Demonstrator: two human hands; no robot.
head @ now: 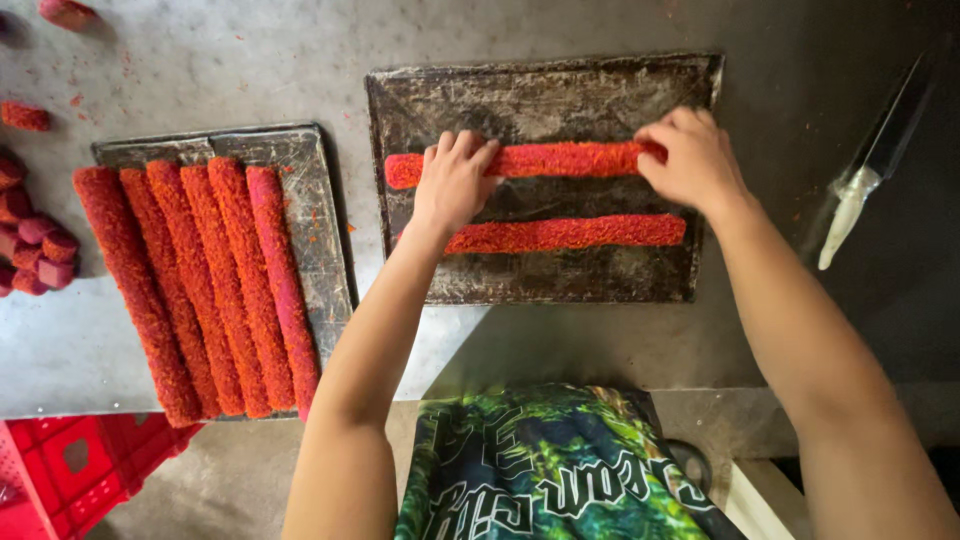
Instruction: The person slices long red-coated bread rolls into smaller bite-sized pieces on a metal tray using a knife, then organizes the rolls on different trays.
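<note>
Two dark metal trays are seen on a grey steel table (600, 30). The right tray (545, 95) holds two long crumb-coated red rolls laid crosswise: the far roll (560, 160) and the near roll (570, 233), apart from each other. The left tray (310, 180) holds six similar rolls (200, 280) packed side by side, touching, their near ends hanging past the table edge.

The far roll is gripped at both ends — the left hand (452, 183) is laid over its left part with fingers curled down onto it, the right hand (690, 158) is closed around its right end. The left wrist crosses over the left end of the near roll.

At the left table edge a cluster of short red cut pieces (35, 250) is piled, count unclear as part is cut off; two more loose pieces are seen at the far left, one (25, 116) and another (68, 12). One knife (880, 150) with a pale handle is lying on the table, well right of the right tray. One red plastic crate (70, 470) is seen below the table at lower left — contents cannot be told.
</note>
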